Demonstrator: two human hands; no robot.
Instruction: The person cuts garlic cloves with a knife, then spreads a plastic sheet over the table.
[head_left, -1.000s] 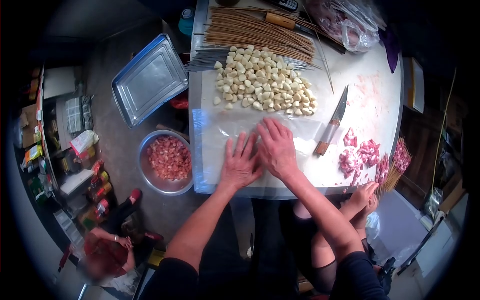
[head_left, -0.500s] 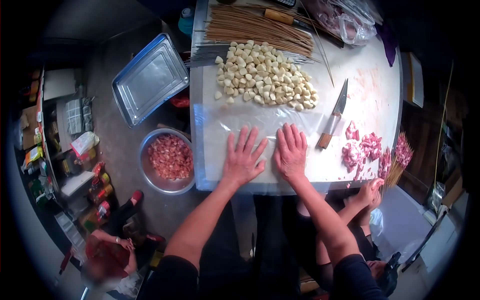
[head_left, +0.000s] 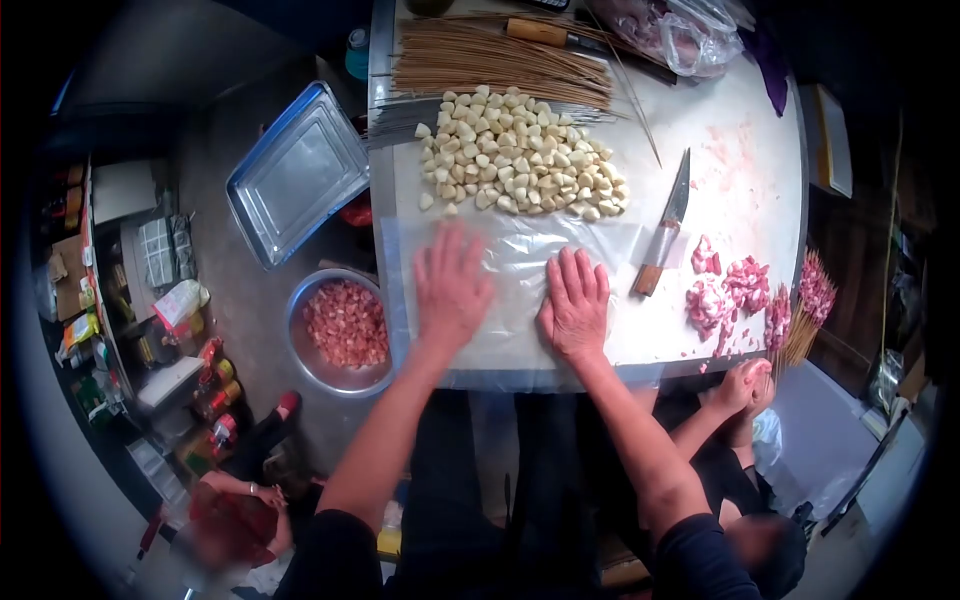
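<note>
A clear plastic sheet [head_left: 515, 262] lies over the near left part of the white table, its near edge hanging past the rim. My right hand [head_left: 578, 305] rests flat on it, fingers stretched out, holding nothing. Smeared by motion, my left hand [head_left: 450, 285] is over the sheet's left half with its fingers apart and nothing in them; whether it touches the plastic I cannot tell. Just beyond both hands is a pile of cream-coloured, clove-like pieces [head_left: 520, 155]. To the right of my right hand lies a knife [head_left: 668, 225] with a wooden handle.
Bamboo skewers [head_left: 500, 65] and a wooden-handled tool [head_left: 537, 32] lie at the back. Raw meat pieces [head_left: 712, 305] sit at right, near a co-worker's hands [head_left: 748, 388] and loaded skewers [head_left: 815, 290]. Left of the table are a metal bowl [head_left: 297, 345] of meat and a metal tray [head_left: 297, 180].
My left hand has moved left and a little away from me, apart from the right hand. The right hand stays nearly in place. Wrinkles on the plastic have shifted.
</note>
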